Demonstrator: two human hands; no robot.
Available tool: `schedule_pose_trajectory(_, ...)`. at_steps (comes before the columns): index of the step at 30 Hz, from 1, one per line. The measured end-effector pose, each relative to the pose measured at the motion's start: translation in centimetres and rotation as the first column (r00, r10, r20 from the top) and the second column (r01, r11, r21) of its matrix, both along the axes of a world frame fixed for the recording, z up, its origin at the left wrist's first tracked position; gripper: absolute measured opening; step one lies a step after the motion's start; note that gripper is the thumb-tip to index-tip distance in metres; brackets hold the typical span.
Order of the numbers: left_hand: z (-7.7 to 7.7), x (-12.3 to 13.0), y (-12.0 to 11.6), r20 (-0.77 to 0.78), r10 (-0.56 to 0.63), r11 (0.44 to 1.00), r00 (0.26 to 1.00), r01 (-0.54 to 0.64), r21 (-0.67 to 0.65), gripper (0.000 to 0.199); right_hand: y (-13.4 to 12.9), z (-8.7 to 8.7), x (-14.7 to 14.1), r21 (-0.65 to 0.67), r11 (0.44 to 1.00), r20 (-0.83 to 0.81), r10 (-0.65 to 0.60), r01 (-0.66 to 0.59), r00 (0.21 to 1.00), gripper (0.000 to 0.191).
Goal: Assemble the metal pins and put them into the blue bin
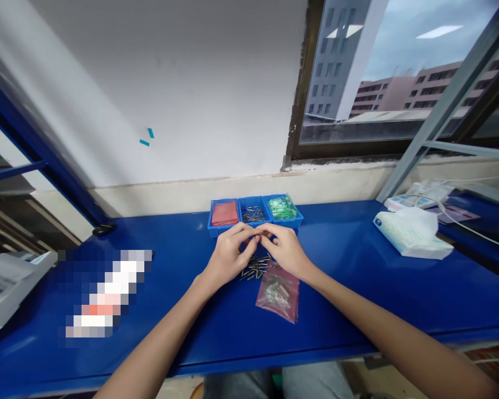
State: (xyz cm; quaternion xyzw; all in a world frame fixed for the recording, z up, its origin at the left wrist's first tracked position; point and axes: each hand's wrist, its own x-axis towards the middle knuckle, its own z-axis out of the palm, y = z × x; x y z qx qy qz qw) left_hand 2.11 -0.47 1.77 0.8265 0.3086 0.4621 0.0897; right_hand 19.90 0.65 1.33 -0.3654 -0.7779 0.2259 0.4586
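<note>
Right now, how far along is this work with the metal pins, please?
Small packets look done, in or on the pink bag. The left hand and right hand meet at the fingertips; their piece is too small to tell. Loose metal pins and those in the middle blue bin seem left.

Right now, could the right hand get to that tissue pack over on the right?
Probably yes. Only open blue tabletop seems to lie between the right hand and the tissue pack, though its fingers would first have to part from the left hand.
</note>
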Motion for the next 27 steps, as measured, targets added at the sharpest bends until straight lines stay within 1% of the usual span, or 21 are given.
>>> schedule_pose_trajectory(4,0.1,0.1,-0.1,0.040,-0.006,0.998,0.999,0.008,-0.056,0.022,0.1,-0.1,0.1,0.019,1.000,-0.039,-0.009,0.010,0.999,0.018)
schedule_pose_trajectory(6,0.3,0.0,-0.1,0.043,0.004,0.998,0.999,-0.002,-0.062,0.019,0.2,-0.3,0.2,0.041,0.999,-0.019,0.002,-0.001,1.000,0.015)
schedule_pose_trajectory(9,0.6,-0.1,-0.1,0.024,0.014,0.998,1.000,-0.013,-0.063,0.016,0.3,-0.6,0.3,0.017,0.999,-0.001,0.051,-0.051,0.999,0.016)
schedule_pose_trajectory(11,0.7,-0.1,-0.2,0.048,0.017,0.996,0.999,-0.013,-0.085,0.016,0.2,-0.4,0.3,0.013,0.998,0.008,0.063,-0.064,0.998,0.019)
schedule_pose_trajectory(12,0.7,-0.2,-0.2,0.076,0.024,0.995,0.997,-0.017,-0.100,0.018,0.2,-0.2,0.3,0.038,0.998,0.031,0.052,-0.053,0.998,0.019)
schedule_pose_trajectory(13,0.8,-0.2,-0.2,0.108,0.044,0.994,0.993,-0.033,-0.105,0.024,0.3,0.2,0.3,0.083,0.996,0.075,0.028,-0.035,0.997,0.018)
schedule_pose_trajectory(15,0.9,-0.5,-0.2,0.160,0.126,0.991,0.979,-0.116,-0.069,0.034,0.8,1.2,0.3,0.205,0.979,0.209,-0.059,0.016,0.976,0.018)
schedule_pose_trajectory(16,1.0,-0.7,-0.2,0.176,0.178,0.984,0.968,-0.176,-0.029,0.033,1.3,1.8,0.3,0.267,0.963,0.282,-0.125,0.047,0.951,0.020)
schedule_pose_trajectory(18,1.2,-1.2,-0.1,0.184,0.256,0.961,0.949,-0.270,0.054,0.023,2.6,2.9,0.2,0.362,0.923,0.397,-0.280,0.132,0.874,0.025)
schedule_pose_trajectory(19,1.3,-1.4,-0.1,0.175,0.272,0.953,0.946,-0.290,0.084,0.017,3.4,3.3,0.1,0.393,0.902,0.437,-0.353,0.177,0.827,0.027)
schedule_pose_trajectory(20,1.3,-1.7,0.0,0.153,0.276,0.951,0.949,-0.293,0.103,0.015,4.1,3.6,0.0,0.412,0.888,0.478,-0.400,0.203,0.782,0.029)
schedule_pose_trajectory(22,1.4,-2.0,0.1,0.084,0.272,0.951,0.959,-0.281,0.131,0.020,4.9,3.8,-0.4,0.426,0.880,0.557,-0.437,0.208,0.706,0.028)
schedule_pose_trajectory(23,1.3,-2.1,0.1,0.039,0.274,0.950,0.961,-0.276,0.145,0.023,4.9,3.7,-0.6,0.429,0.880,0.582,-0.441,0.203,0.684,0.028)
schedule_pose_trajectory(25,1.3,-2.2,0.1,-0.053,0.289,0.944,0.956,-0.276,0.180,0.024,3.9,3.2,-0.8,0.436,0.881,0.594,-0.435,0.184,0.677,0.027)
schedule_pose_trajectory(27,1.1,-2.1,0.1,-0.123,0.313,0.935,0.942,-0.283,0.214,0.023,2.2,2.7,-0.6,0.415,0.898,0.589,-0.386,0.145,0.710,0.023)
